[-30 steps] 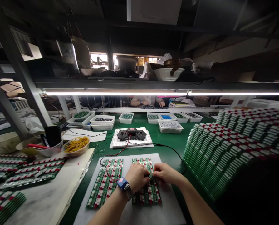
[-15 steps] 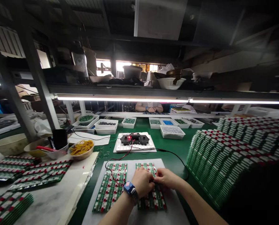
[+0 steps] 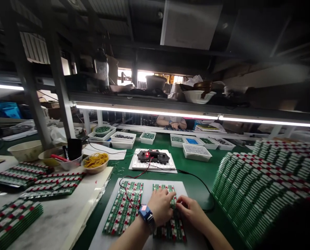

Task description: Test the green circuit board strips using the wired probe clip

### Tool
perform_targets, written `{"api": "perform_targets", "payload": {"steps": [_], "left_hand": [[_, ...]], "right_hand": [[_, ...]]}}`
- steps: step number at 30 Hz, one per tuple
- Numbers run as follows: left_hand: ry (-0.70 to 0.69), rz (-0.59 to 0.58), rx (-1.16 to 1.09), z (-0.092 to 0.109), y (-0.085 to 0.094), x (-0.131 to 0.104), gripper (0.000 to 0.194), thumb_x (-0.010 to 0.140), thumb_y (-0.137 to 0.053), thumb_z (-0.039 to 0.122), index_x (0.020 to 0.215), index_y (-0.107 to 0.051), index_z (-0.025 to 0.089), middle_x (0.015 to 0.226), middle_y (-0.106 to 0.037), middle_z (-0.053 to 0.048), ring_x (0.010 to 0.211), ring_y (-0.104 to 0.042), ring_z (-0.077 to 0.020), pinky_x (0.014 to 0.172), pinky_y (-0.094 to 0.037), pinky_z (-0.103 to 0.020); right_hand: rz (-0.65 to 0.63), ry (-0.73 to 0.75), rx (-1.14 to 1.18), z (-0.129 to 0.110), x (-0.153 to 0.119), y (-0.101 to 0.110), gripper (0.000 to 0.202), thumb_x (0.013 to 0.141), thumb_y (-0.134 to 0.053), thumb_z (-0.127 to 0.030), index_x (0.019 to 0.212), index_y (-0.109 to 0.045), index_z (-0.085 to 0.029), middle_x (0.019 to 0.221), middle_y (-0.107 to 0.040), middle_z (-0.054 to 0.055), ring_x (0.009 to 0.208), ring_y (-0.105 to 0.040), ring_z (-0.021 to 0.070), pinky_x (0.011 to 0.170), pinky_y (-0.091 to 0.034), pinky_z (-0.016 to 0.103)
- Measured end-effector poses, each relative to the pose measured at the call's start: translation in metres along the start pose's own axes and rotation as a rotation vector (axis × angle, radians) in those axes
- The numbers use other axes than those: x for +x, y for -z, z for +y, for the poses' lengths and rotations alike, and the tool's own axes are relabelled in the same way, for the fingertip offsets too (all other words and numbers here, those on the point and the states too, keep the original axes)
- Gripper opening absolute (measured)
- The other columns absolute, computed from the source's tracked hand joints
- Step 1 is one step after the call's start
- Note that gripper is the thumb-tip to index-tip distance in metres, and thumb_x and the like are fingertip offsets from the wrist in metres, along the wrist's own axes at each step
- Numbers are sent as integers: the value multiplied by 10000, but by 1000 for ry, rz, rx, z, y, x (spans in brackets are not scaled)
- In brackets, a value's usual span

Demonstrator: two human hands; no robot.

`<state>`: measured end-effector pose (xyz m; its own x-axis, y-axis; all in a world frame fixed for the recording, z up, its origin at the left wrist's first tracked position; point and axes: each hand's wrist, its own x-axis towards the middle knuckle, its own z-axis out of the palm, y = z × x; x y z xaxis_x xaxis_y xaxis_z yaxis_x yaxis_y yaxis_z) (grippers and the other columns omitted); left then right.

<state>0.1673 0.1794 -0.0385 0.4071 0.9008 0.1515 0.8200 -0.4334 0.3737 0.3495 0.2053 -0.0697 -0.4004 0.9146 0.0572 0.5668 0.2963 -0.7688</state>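
So there are two green circuit board panels side by side on one pale mat, and the left hand [image 3: 160,207], fingers loosely spread, is over the right-hand panel [image 3: 174,227] while the left-hand panel [image 3: 122,208] has no hand on it. The right hand [image 3: 190,211] has thumb and index finger close together at the right-hand panel's right edge, though I can't tell if they're pinching anything. Just behind the mat [image 3: 148,239] there's one black device [image 3: 153,157] with a single red light, on a white tray [image 3: 168,164].
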Motion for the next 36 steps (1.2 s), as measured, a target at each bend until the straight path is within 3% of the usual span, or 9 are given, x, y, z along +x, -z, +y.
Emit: {"api": "perform_targets", "payload": {"steps": [4, 8, 10, 12, 15, 17, 20, 31, 36], "left_hand": [[-18, 12, 41, -4, -2, 3, 888, 659, -541, 130, 1476, -225, 274, 1523, -248, -117, 1382, -200, -341, 1099, -171, -604], [-11, -1, 109, -7, -5, 7, 874, 701, -525, 113, 1481, -186, 316, 1578, -45, -98, 1421, -17, -371, 1055, -40, -709], [-15, 25, 123, -5, -3, 6, 816, 733, -517, 122, 1469, -225, 320, 1572, -105, -92, 1412, -76, -374, 1043, -54, -723], [-38, -4, 111, -2, 1, 4, 637, 768, -507, 146, 1376, -414, 312, 1479, -353, -90, 1336, -291, -346, 1053, -167, -680], [-37, -40, 124, 3, 5, 1, 260, 825, -497, 227, 1023, -665, 253, 1128, -626, -79, 1078, -524, -286, 968, -390, -530], [-2, -35, 153, 4, 5, 1, 184, 822, -535, 290, 895, -688, 219, 1000, -654, -83, 1004, -549, -284, 883, -453, -457], [36, -60, 158, 3, 4, 1, 188, 804, -579, 330, 887, -687, 200, 938, -671, -87, 991, -557, -293, 836, -472, -420], [84, -69, 81, 0, 1, 2, 237, 782, -587, 306, 998, -647, 227, 1000, -688, -57, 1029, -541, -284, 858, -452, -397], [78, -72, 89, -1, -1, 3, 171, 777, -571, 301, 893, -679, 237, 952, -692, -49, 1001, -541, -270, 849, -452, -377]], "right_hand": [[5, 0, -9, -2, -1, 0, 311, 805, -475, -463, 741, -581, -178, 591, -522, -14, 579, -441, 154, 573, -312, 260], [13, 7, -25, -3, -2, -1, 313, 810, -474, -468, 748, -580, -180, 577, -512, -20, 560, -423, 148, 561, -301, 257], [16, 10, -29, -2, -1, -1, 312, 811, -472, -467, 751, -581, -181, 578, -512, -20, 566, -428, 150, 565, -304, 256], [21, 13, -44, -2, -2, -1, 303, 812, -470, -457, 756, -585, -183, 587, -520, -18, 573, -437, 153, 573, -308, 257], [22, 17, -59, -1, -3, 0, 296, 819, -459, -445, 764, -591, -185, 600, -530, -18, 577, -441, 152, 577, -310, 256], [18, 24, -49, -1, -3, 0, 302, 831, -438, -444, 752, -579, -188, 610, -530, -17, 593, -453, 156, 583, -317, 254], [27, 27, -44, -2, -3, 0, 319, 845, -397, -446, 705, -536, -195, 612, -517, -15, 618, -472, 163, 592, -328, 252], [87, -42, -158, -2, -3, -5, 283, 845, -354, -424, 673, -444, -218, 611, -533, -2, 623, -505, 176, 593, -322, 262], [110, -26, -222, -1, -3, -7, 285, 869, -311, -399, 651, -374, -226, 614, -531, 5, 607, -496, 172, 581, -302, 269]]}}
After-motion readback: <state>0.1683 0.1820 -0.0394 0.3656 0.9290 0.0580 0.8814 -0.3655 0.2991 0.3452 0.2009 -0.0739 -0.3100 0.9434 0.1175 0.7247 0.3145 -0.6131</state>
